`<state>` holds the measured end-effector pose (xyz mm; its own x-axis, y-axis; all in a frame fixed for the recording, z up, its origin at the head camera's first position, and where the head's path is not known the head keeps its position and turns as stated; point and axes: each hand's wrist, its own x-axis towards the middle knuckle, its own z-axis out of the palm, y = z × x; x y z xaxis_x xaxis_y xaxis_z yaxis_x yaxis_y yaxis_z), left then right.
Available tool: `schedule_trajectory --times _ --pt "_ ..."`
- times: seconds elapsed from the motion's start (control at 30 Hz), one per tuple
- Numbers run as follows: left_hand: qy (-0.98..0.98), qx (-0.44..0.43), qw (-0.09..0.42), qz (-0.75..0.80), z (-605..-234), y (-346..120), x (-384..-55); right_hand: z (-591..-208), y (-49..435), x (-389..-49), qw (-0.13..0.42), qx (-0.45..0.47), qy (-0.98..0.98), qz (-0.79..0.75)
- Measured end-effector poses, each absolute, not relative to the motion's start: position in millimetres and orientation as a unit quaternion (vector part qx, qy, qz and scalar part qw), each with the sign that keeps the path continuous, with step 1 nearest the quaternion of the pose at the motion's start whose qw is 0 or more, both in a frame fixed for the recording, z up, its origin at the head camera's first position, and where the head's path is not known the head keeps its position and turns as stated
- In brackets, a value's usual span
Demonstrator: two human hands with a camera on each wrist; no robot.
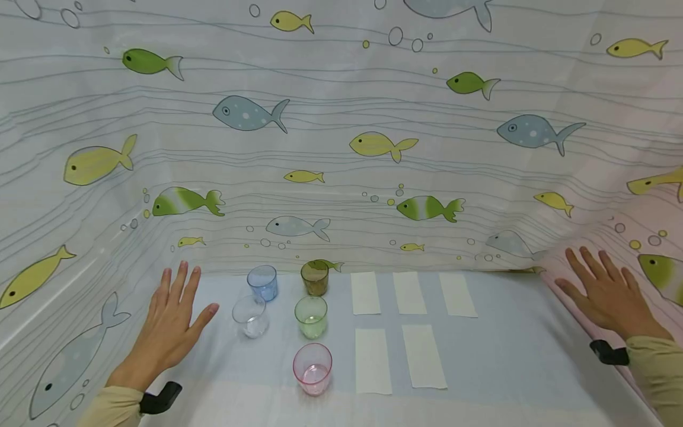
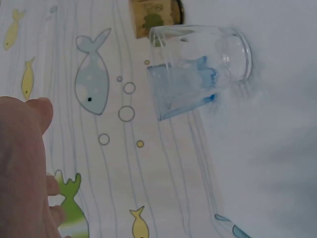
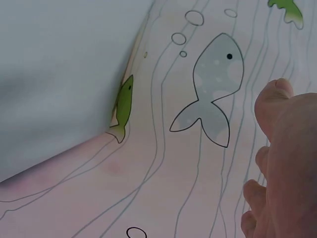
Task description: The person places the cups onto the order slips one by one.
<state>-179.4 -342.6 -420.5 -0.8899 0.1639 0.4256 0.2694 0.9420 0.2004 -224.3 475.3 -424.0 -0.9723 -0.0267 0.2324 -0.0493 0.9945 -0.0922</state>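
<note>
My left hand (image 1: 173,320) is spread, fingers straight, left of the glasses, holding nothing. Nearest to it stands a clear glass (image 1: 250,317), with a blue glass (image 1: 262,283) just behind. In the left wrist view the clear glass (image 2: 200,69) overlaps the blue one. A second column has a brown glass (image 1: 315,279) at the back, a green glass (image 1: 311,317) in the middle and a pink glass (image 1: 313,369) in front. All stand upright. Over the table's right edge, my right hand (image 1: 613,293) is also spread with nothing in it.
Several white paper rectangles lie right of the glasses, three in the back row, one of them a back-left paper (image 1: 365,293), and two in front, including a front-right paper (image 1: 424,357). A fish-print curtain (image 1: 341,95) hangs around the pale blue table (image 1: 523,344).
</note>
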Motion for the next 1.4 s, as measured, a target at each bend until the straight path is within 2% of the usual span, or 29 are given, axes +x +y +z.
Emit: schedule_trajectory --times 0.53,0.73,0.83,0.97,1.07,1.3,1.4 --pt "-0.970 -0.109 0.176 -0.125 -428 -337 -174 -432 482 -220 0.101 0.017 -0.994 0.047" --pt "-0.958 -0.130 0.195 -0.165 -433 -322 -170 -436 478 -226 0.127 0.049 -0.988 0.068" --pt "-0.944 -0.147 0.215 -0.201 -436 -309 -164 -438 469 -233 0.139 0.085 -0.978 0.130" --pt "-0.924 -0.172 0.256 -0.226 -443 -284 -156 -433 443 -243 0.110 0.116 -0.959 0.233" --pt "-0.909 -0.198 0.265 -0.254 -449 -266 -150 -429 415 -252 0.083 0.113 -0.953 0.268" --pt "-0.884 -0.261 0.197 -0.333 -469 -235 -136 -446 334 -277 0.028 0.125 -0.925 0.359" --pt "-0.871 -0.274 0.185 -0.363 -480 -224 -136 -460 301 -289 0.011 0.138 -0.914 0.381"
